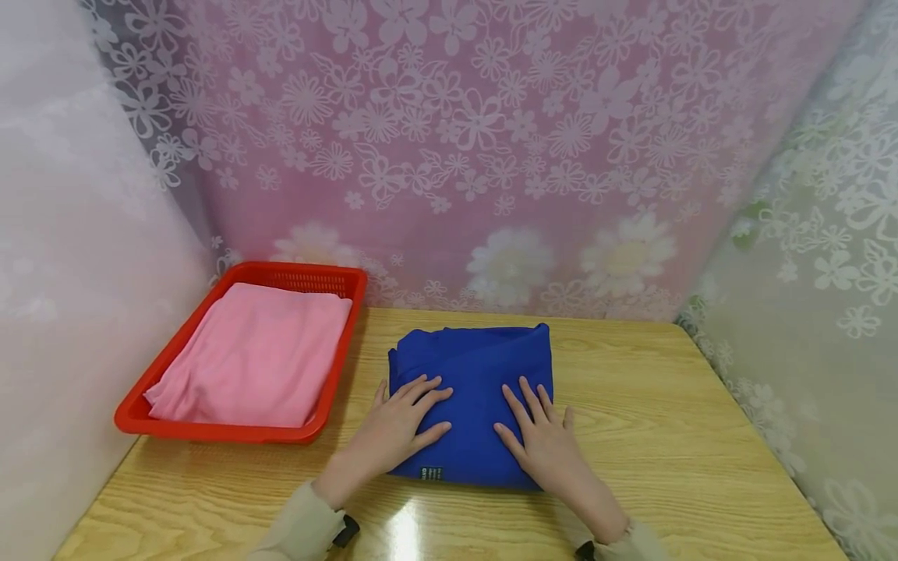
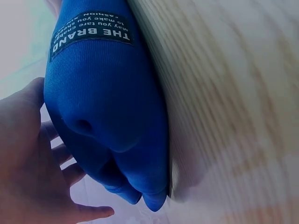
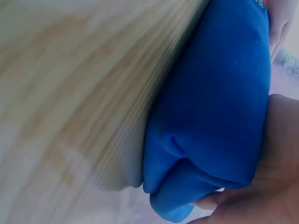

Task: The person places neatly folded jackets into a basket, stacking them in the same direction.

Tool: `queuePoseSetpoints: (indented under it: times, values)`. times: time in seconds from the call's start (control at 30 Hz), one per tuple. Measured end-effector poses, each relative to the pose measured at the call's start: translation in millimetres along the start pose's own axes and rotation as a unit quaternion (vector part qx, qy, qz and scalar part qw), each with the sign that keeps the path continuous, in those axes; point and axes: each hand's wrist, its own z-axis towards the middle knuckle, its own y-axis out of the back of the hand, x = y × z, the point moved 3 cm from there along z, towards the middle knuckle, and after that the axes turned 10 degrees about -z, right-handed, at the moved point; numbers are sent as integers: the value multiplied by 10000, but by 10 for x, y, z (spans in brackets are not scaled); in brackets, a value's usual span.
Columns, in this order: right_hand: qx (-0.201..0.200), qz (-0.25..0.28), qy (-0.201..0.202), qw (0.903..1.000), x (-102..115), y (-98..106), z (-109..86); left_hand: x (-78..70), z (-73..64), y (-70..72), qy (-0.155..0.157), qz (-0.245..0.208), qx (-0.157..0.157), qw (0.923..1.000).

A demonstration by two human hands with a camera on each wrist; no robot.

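Note:
A folded blue garment (image 1: 470, 436) lies as a thick square bundle on the wooden table. My left hand (image 1: 403, 421) rests on its left side with fingers spread, the little finger over the left edge. On the right part of the bundle my right hand (image 1: 543, 440) lies flat, fingers apart and pointing away from me. A dark label (image 2: 93, 30) with white lettering shows on the near fold in the left wrist view. From the right wrist view, the folded layers (image 3: 196, 172) bulge at the bundle's right end, beside the hand.
To the left stands a red plastic basket (image 1: 319, 431) with a folded pink cloth (image 1: 259, 354) inside. The wooden table (image 1: 652, 405) reaches back to a pink floral curtain (image 1: 449, 156). Pale patterned curtains (image 1: 814, 273) hang along both sides.

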Motion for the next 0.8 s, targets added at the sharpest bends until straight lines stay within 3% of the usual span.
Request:
queuePoseSetpoints:
  times: [0.47,0.63,0.8]
  values:
    - [173,266,46,9995,155,-32,93,130,-105,100,210,-242,-48,9995]
    - [280,665,113,9973,10,-13,105,173,-145,88,486,-577,-115,9971]
    - [370,1283,-94,9910,-201,8,78,252,-199,88,900,-701,-454,9924]
